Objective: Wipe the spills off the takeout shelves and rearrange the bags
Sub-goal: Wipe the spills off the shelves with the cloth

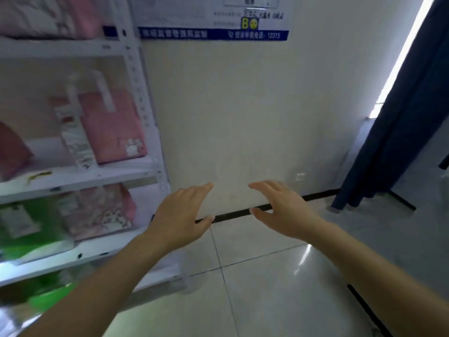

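A white metal shelving unit (136, 76) stands against a pale wall (230, 117) at the left of the view, its tiers loaded with takeout bags, while a person's two bare arms reach forward over the tiled floor (255, 288), away from the shelves. A pink bag (114, 127) stands on the middle shelf with a long printed receipt (75, 139) hanging down its front; a second pink patterned bag (102, 210) and a green bag (26, 227) share the shelf below, and more green shows on the lowest tier. A yellowish smear (38, 175) lies on the middle shelf's front lip, which suggests the wiping is not finished, and the bags sit unevenly, so the rearranging appears to be pending too. The left hand (179, 215) and the right hand (281, 207) hover with fingers spread and slightly curled, each holding nothing; no cloth is in view. A blue-banded notice (213, 34) on the wall and a dark curtain (401, 117) at right frame the scene. The shelving is blurred and cut off at the left edge, so other spills, bag labels and the contents of the top tier cannot be made out.
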A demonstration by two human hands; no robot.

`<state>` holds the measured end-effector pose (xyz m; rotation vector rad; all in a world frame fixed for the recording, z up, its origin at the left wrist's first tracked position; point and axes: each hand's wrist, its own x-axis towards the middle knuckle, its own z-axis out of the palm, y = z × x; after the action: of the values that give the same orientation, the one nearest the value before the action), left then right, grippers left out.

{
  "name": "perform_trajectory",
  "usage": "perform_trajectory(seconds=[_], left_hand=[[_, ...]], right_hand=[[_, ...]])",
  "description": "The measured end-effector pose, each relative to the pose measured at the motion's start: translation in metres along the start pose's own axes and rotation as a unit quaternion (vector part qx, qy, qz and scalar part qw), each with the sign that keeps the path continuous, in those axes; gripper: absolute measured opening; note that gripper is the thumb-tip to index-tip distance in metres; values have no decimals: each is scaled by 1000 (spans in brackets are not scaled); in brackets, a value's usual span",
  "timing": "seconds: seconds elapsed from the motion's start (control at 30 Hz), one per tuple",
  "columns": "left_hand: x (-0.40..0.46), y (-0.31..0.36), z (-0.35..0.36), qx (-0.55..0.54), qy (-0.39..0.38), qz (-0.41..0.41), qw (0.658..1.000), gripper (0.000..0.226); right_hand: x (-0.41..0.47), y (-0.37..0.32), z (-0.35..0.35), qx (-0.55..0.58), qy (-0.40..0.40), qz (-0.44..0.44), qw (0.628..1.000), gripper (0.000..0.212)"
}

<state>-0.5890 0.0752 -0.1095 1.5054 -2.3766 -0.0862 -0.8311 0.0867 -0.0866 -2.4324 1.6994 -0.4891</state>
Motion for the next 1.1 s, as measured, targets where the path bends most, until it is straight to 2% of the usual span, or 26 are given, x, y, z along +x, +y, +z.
perform_trajectory(seconds=[0.23,0.4,0.6,0.8,0.93,1.1], left_hand=[[-103,-113,-68,27,35,-115,992,71],[-183,-214,-118,66,61,-154,984,70],[-244,-291,-177,90,60,-206,972,65],[-268,-350,-205,113,63,-247,960,72],[-267,-376,-217,127,62,-268,953,72],[-255,-401,-236,140,101,-271,947,67]], right_hand=[[54,-140,45,20,-32,-84,996,58],[95,-266,86,49,-43,-129,990,57],[122,-388,112,69,-57,-185,979,57],[159,-453,125,47,-59,-236,969,58],[191,-470,132,38,-51,-267,961,58],[240,-482,131,40,-36,-294,954,56]])
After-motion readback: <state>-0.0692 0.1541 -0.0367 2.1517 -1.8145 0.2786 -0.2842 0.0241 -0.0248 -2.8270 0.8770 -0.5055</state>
